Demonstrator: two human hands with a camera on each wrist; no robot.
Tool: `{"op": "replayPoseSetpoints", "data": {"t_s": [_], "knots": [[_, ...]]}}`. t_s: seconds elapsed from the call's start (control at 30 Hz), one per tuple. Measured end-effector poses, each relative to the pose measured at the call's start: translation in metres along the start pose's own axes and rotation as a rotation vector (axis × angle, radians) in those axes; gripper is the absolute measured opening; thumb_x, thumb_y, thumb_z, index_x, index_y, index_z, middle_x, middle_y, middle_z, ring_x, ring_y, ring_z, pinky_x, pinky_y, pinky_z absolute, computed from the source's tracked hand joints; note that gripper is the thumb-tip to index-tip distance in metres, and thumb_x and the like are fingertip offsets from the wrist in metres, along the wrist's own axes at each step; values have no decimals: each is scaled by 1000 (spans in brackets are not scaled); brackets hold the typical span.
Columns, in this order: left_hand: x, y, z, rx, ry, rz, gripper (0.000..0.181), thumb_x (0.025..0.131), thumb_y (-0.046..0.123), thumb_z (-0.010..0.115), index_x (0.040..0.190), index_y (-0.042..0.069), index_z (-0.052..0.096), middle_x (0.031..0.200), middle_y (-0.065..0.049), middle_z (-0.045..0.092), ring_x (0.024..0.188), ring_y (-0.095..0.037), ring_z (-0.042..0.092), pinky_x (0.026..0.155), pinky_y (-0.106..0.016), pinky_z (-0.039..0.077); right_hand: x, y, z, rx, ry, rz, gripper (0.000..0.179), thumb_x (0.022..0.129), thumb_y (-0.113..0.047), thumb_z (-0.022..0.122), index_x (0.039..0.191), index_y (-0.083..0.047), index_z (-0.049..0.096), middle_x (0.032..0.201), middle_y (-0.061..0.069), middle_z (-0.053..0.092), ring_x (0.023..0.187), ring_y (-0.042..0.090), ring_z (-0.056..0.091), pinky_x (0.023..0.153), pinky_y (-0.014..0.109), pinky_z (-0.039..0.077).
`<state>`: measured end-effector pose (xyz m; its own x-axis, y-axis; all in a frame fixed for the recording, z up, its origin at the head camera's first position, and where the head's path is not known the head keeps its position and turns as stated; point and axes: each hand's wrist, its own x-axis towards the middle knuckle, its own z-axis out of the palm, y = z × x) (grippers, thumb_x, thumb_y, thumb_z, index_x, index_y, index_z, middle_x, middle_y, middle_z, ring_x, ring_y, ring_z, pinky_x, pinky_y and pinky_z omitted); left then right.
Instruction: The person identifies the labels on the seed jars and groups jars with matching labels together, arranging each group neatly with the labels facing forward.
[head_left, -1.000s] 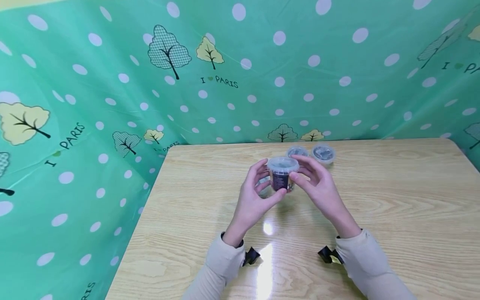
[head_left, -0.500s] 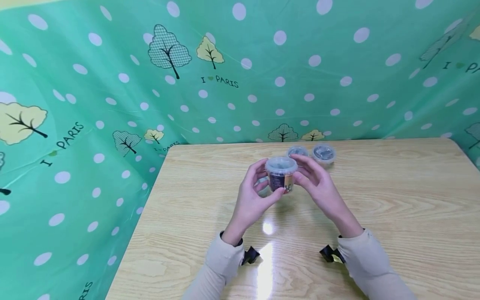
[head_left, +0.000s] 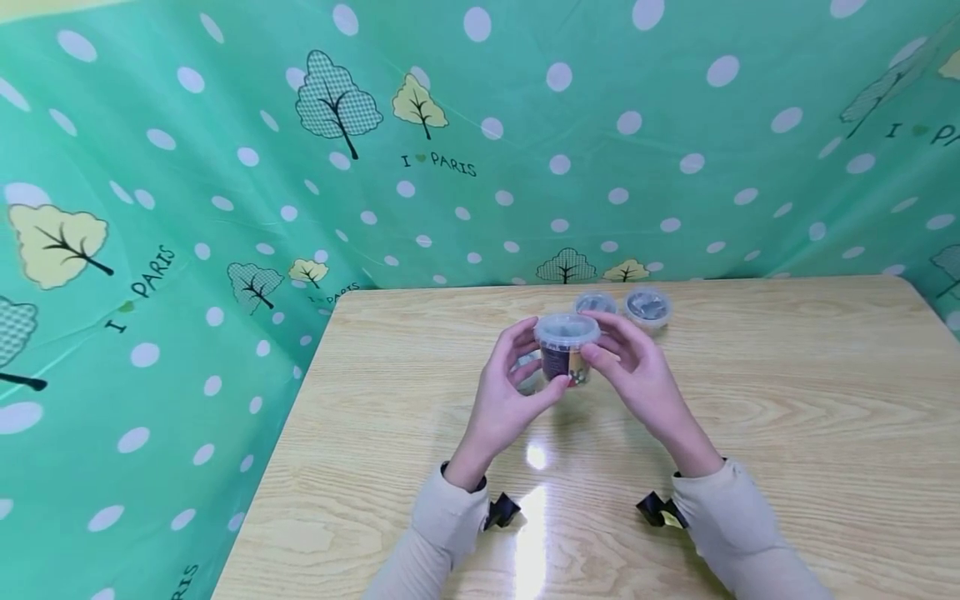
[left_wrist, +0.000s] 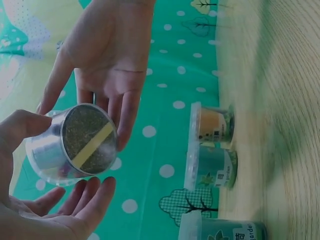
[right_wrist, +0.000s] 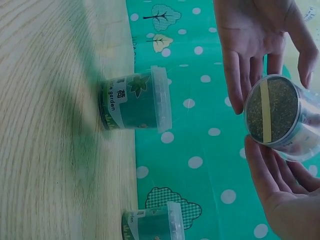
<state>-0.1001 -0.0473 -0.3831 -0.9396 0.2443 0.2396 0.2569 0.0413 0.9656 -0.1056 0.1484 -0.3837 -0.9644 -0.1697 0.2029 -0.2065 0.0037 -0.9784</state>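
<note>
A clear plastic cup with a translucent lid is held up over the table between both hands. Its side shows a dark label with a yellow-orange panel. The left wrist view shows the underside of the cup, with dark brown, grainy contents and a pale yellow strip across it. My left hand grips the cup from the left, thumb low on its front and fingers round the far side. From the right, my right hand pinches it, with the thumb on the side and a finger by the lid's rim.
At the table's back stand two lidded cups, one with an orange label and one with a green label. Another green-labelled cup stands behind my left hand. A green dotted cloth hangs behind the wooden table.
The cup has turned slightly between the hands, so more of the yellow-orange panel faces the head camera. It shifted a little left and back; the hands stay almost in place.
</note>
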Motion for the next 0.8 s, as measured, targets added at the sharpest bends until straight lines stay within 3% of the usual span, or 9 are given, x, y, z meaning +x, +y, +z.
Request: {"op": "replayPoseSetpoints", "data": {"t_s": [0.23, 0.53, 0.8], "knots": [[2, -1, 4, 20, 23, -22, 75, 81, 9, 80, 146, 11, 41, 137, -9, 54, 124, -21, 54, 103, -31, 52, 1, 0, 1, 12, 30, 19, 49, 98, -11, 62, 143, -3, 46, 139, 16, 49, 118, 11, 57, 96, 19, 53], [3, 0, 1, -6, 18, -51, 73, 81, 6, 79, 145, 12, 43, 137, -9, 54, 123, -23, 55, 101, -30, 53, 2, -1, -3, -18, -39, 44, 47, 103, -16, 53, 148, -5, 41, 148, 16, 44, 124, 9, 54, 100, 17, 49], [4, -1, 1, -18, 8, -51, 72, 82, 6, 79, 144, 12, 43, 137, -9, 54, 123, -23, 55, 101, -30, 53, 2, -3, -3, -3, -60, 42, 50, 103, -14, 54, 149, -5, 40, 149, 15, 43, 128, 11, 52, 102, 17, 48]]}}
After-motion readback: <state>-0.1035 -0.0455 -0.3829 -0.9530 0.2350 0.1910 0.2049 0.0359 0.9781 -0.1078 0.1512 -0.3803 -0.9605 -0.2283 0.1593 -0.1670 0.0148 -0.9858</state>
